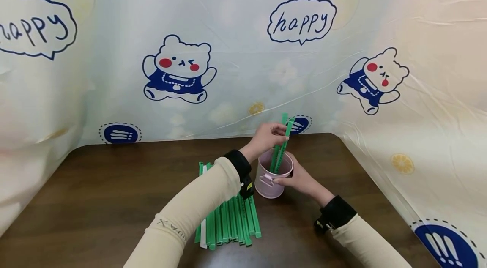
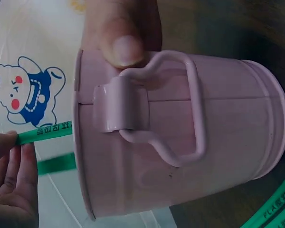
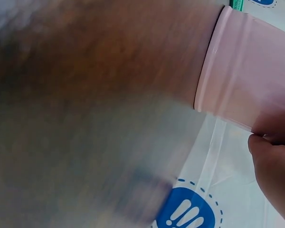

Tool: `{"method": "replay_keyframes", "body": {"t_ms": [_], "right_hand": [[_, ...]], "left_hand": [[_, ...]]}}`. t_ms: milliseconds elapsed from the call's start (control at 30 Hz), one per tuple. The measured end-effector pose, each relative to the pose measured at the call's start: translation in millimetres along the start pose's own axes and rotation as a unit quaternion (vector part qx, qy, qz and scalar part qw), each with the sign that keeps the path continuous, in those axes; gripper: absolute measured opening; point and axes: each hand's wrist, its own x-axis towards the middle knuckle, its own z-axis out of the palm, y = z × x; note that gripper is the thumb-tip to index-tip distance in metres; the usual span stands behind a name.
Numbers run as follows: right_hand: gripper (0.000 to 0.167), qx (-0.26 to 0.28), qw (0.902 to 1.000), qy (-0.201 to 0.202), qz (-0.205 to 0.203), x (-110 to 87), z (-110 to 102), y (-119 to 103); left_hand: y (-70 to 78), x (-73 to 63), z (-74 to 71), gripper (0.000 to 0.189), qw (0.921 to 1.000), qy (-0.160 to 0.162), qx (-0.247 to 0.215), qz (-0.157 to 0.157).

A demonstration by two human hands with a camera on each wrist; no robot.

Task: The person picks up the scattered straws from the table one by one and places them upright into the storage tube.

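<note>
The left grip (image 1: 265, 139) is pinching a straw (image 1: 283, 149), the right grip (image 1: 303, 180) is clasping the pail (image 1: 268, 188); loosening could be letting it tip.

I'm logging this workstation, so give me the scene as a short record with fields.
Container: pink bucket with a side handle
Left hand: pinches a green-wrapped straw, lower end inside the bucket
Right hand: grips the bucket's side
Bucket contents: at least two straws
Pile: green-wrapped straws and a white strip, partly behind the left forearm
Surface: brown table
Backdrop: bears, "happy" bubbles
</note>
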Motion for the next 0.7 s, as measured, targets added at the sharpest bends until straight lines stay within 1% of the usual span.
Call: {"method": "replay_keyframes", "body": {"t_ms": [133, 200, 467, 700], "right_hand": [[0.100, 0.005, 1.0000, 0.001, -0.001, 2.7, 0.3, 0.2], [0.099, 0.008, 1.0000, 0.002, -0.002, 2.4, 0.6, 0.3], [0.101, 0.011, 0.9999, 0.001, 0.005, -2.1, 2.5, 0.8], [0.097, -0.001, 1.0000, 0.009, 0.000, -0.3, 1.8, 2.3]], "left_hand": [[-3.5, 1.8, -0.4, 0.037, 0.9995, 0.001, 0.031, 0.011], [-4.6, 1.8, 0.0, 0.036, 0.9992, 0.002, 0.038, 0.013], [-7.8, -0.9, 1.1, 0.037, 0.9994, 0.008, 0.034, 0.006], [-9.7, -1.0, -0.1, 0.041, 0.9992, 0.014, 0.036, -0.008]]}}
